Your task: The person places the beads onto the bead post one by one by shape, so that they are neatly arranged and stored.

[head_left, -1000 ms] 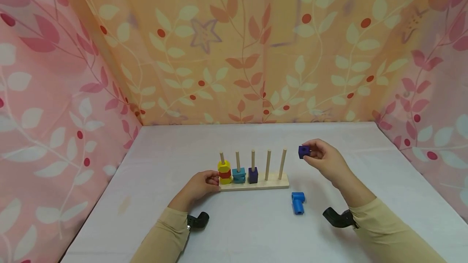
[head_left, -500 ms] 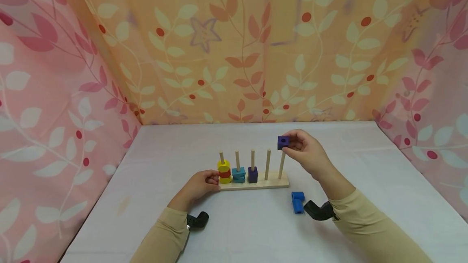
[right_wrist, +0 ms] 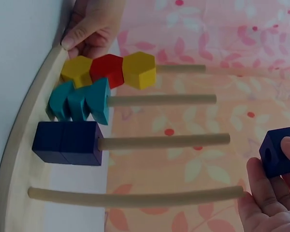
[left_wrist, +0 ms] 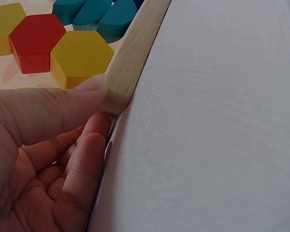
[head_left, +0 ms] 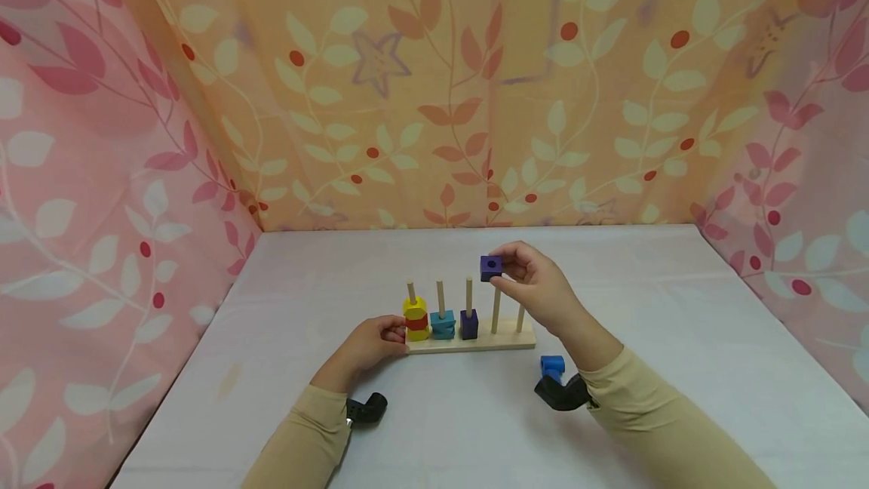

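A wooden peg board [head_left: 505, 339] stands on the table with upright pegs. Its left end is held by my left hand [head_left: 370, 343]; in the left wrist view the thumb [left_wrist: 63, 106] lies against the corner. Between thumb and fingers, my right hand [head_left: 536, 285] pinches a purple cube [head_left: 491, 269] with a hole through it. The cube is raised near the top of the fourth peg [head_left: 496, 312], apart from the third. Two purple cubes [right_wrist: 67, 143] are stacked on the third peg. Yellow and red hexagonal blocks [head_left: 416, 319] sit on the first peg, teal blocks [head_left: 443, 324] on the second.
Blue cylinder blocks [head_left: 552, 365] lie on the white table [head_left: 448, 421] in front of the board's right end, partly behind the right wrist's black camera [head_left: 562, 392]. Another black camera [head_left: 369, 409] is on the left wrist. Patterned curtains [head_left: 434, 96] enclose the table's back and sides.
My right hand has carried the purple cube leftward, from right of the board, past the fifth peg, to near the fourth peg's top. The left hand has stayed at the board's end.
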### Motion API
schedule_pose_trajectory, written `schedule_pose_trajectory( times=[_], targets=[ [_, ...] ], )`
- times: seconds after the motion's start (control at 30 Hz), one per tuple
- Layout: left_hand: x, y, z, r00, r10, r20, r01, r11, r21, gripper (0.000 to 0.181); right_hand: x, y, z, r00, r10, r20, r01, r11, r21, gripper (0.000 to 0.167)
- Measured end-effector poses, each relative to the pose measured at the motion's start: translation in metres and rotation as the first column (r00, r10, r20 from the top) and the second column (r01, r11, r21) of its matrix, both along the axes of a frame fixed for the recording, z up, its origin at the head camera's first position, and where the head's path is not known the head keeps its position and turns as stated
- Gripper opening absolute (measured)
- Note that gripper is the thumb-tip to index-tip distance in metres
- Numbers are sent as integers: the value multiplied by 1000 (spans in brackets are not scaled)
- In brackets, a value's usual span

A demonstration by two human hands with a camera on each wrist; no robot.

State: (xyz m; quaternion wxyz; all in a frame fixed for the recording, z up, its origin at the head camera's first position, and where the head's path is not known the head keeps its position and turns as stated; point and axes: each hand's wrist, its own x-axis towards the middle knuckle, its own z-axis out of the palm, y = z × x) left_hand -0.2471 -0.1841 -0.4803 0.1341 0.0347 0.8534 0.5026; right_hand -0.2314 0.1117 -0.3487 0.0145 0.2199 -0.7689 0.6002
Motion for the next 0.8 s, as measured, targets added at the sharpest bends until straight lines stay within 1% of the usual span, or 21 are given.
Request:
schedule_pose_trajectory(
  times=[0.1, 0.27, 0.43, 0.57, 0.8],
  targets=[
    [-1, 0, 0, 1000, -6, -2, 6, 1000, -3, 43, 0, -6, -2, 1000, 5, -1, -5, 1000, 16, 30],
    [-1, 0, 0, 1000, -12, -2, 12, 1000, -10, 42, -2, -14, -5, 1000, -17, -2, 17, 999, 52, 29],
    [-1, 0, 1, 1000, -10, 1, 10, 1000, -11, 42, -5, -18, -9, 999, -39, 23, 37, 998, 57, 28],
    [-1, 0, 1, 1000, -11, 1, 11, 1000, -10, 42, -8, -21, -13, 999, -42, 34, 40, 998, 53, 27],
    [0, 0, 2, 1000, -15, 2, 15, 1000, -7, 43, -9, -24, -17, 994, -73, 81, 66, 995, 78, 27]
  ],
)
